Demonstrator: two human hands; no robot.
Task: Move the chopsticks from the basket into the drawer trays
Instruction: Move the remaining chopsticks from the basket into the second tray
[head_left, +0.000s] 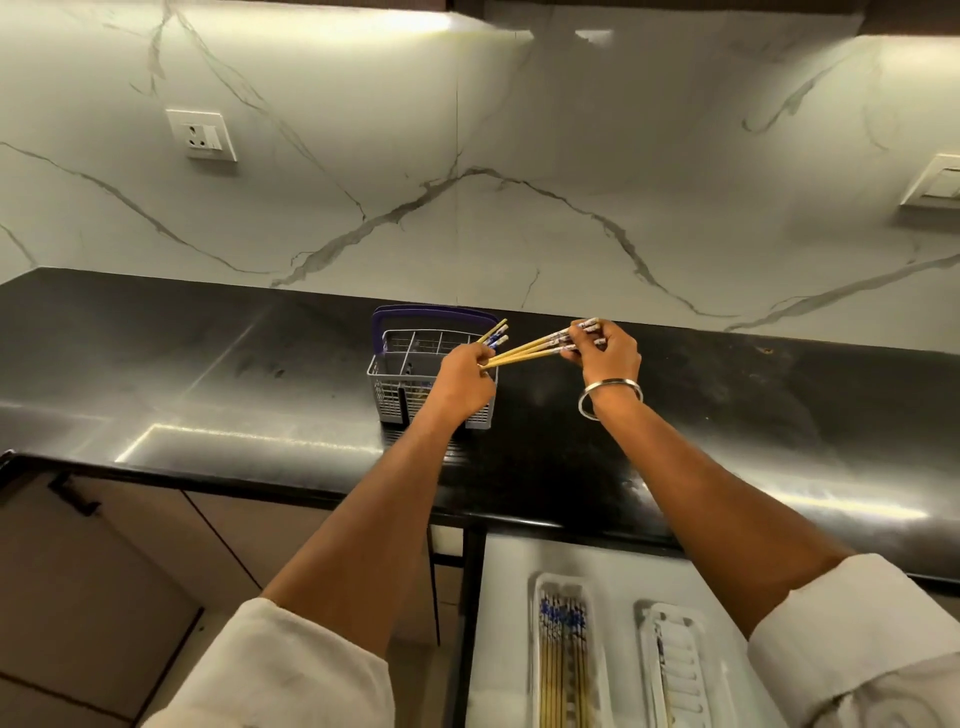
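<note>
A grey wire basket with a purple handle stands on the black counter. My left hand is in front of the basket's right side and grips a few blue-topped chopsticks that stick up and to the right. My right hand, with a metal bangle on its wrist, pinches the patterned ends of three chopsticks; their thin tips reach my left hand. Below, in the open drawer, a white tray holds several chopsticks laid lengthwise. A second white tray lies to its right.
The black counter runs the full width, with a marble wall behind it. The open white drawer juts out under the counter's front edge at the lower right. Brown cabinet doors fill the lower left.
</note>
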